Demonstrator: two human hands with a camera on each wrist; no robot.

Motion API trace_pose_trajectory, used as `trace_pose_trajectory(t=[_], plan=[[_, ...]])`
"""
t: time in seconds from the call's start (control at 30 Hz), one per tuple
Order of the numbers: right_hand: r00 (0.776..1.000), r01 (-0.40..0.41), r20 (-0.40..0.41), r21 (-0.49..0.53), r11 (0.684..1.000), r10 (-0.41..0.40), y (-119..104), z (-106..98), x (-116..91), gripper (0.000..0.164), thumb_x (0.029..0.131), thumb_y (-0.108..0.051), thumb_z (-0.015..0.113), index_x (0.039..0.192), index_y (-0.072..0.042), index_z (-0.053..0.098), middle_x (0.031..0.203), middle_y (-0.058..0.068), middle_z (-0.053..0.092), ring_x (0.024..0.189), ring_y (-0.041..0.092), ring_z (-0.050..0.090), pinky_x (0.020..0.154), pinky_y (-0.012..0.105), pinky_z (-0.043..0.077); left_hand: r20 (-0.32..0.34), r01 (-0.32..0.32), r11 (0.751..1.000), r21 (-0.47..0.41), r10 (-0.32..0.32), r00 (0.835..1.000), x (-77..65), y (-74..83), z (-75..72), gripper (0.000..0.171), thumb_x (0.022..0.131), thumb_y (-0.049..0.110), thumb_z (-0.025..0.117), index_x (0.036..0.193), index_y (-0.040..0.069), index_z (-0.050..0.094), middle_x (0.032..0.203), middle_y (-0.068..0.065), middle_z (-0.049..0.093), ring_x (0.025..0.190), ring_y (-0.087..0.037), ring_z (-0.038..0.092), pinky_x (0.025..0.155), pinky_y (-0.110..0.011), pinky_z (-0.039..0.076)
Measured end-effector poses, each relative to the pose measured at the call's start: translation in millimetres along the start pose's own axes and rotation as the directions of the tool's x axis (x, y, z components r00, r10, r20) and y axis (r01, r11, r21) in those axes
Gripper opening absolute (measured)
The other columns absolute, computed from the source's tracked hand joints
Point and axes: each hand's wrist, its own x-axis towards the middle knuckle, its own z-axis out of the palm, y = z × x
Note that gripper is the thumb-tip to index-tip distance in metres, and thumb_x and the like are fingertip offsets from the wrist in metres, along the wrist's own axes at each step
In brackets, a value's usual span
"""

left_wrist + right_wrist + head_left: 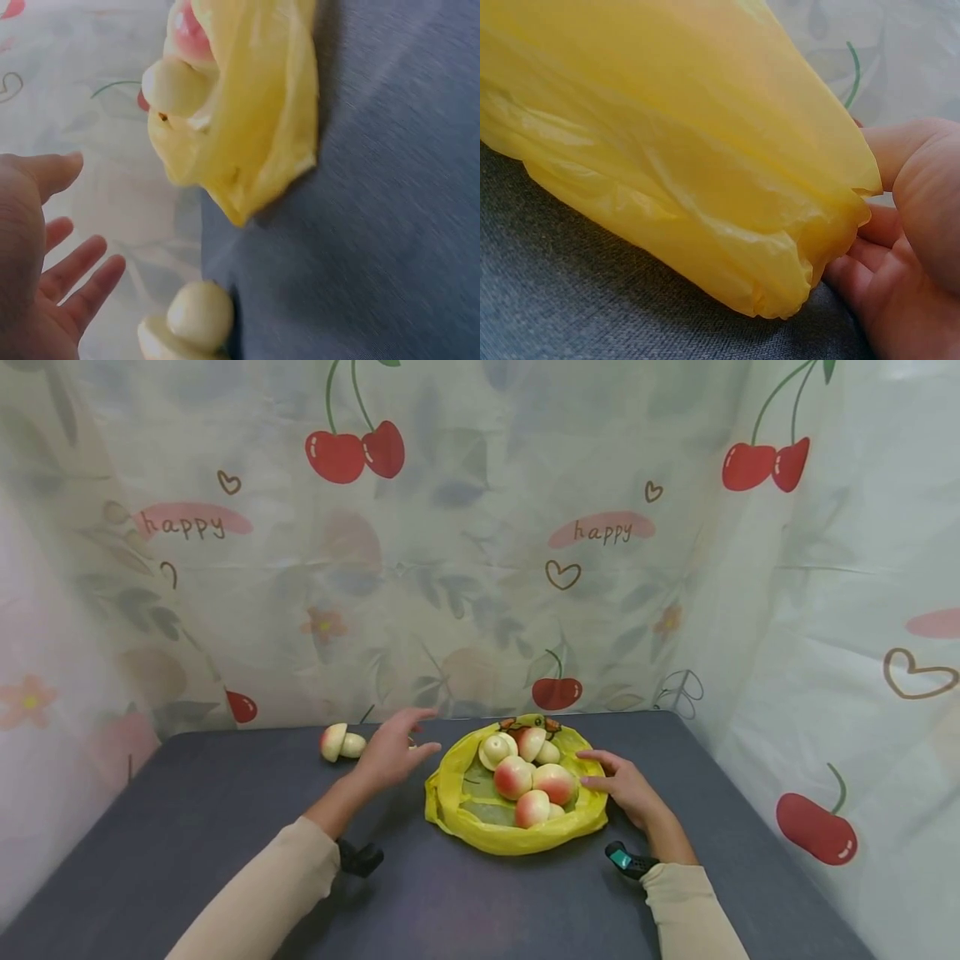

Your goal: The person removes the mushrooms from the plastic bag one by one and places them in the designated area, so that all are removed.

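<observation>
A yellow plastic bag (491,839) sits on the dark table with its mouth rolled wide. Several toy mushrooms (513,777), cream with red-tinted caps, lie inside it. My right hand (630,789) grips the bag's right rim, the thumb over the edge and the fingers on the outer side. To the left of the bag, my left hand (390,752) is held with fingers spread and nothing in them. Another toy mushroom (342,743) lies on the table beyond the left hand. In the left wrist view a mushroom (199,319) is near the fingertips, partly cut off by the frame.
The dark table (480,902) ends at the back against a curtain (465,527) printed with cherries and hearts. More curtain hangs along both sides. An orange and dark patterned item (529,723) shows at the bag's far rim.
</observation>
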Motion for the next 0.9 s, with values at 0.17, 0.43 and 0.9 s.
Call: trace_pose_trajectory(t=[0.17,0.43,0.9], plan=[[1.000,0.005,0.004,-0.006,1.000,-0.005,-2.8,0.6,-1.4,0.054,0.092,-0.017,0.068,0.140,-0.002,0.049,0.150,0.024,0.034,0.133,0.039,0.035,0.099,0.044,0.044,0.094,-0.004,1.000,-0.027,0.006,0.996,13.9,8.0,7.6,0.048,0.091,0.023,0.072,0.135,0.013,0.057,0.134,-0.009,0.054,0.107,-0.028,0.059,0.081,-0.041,0.051],[1.000,0.014,-0.002,-0.016,1.000,-0.014,-3.5,-0.2,0.1,0.053,0.093,-0.016,0.068,0.140,-0.001,0.049,0.149,0.024,0.035,0.130,0.038,0.038,0.097,0.042,0.046,0.216,0.041,0.998,-0.044,-0.030,0.976,32.5,21.8,19.1,0.043,0.091,0.024,0.071,0.132,0.018,0.060,0.133,-0.004,0.054,0.104,-0.023,0.061,0.084,-0.039,0.050],[1.000,0.014,-0.005,-0.013,1.000,-0.014,-0.1,0.6,0.0,0.054,0.092,-0.018,0.069,0.139,0.000,0.050,0.148,0.025,0.036,0.128,0.039,0.040,0.096,0.041,0.047,0.285,0.044,0.998,-0.038,-0.032,0.958,43.7,32.0,49.4,0.044,0.089,0.030,0.072,0.131,0.019,0.061,0.135,-0.001,0.056,0.122,-0.027,0.052,0.099,-0.047,0.041]])
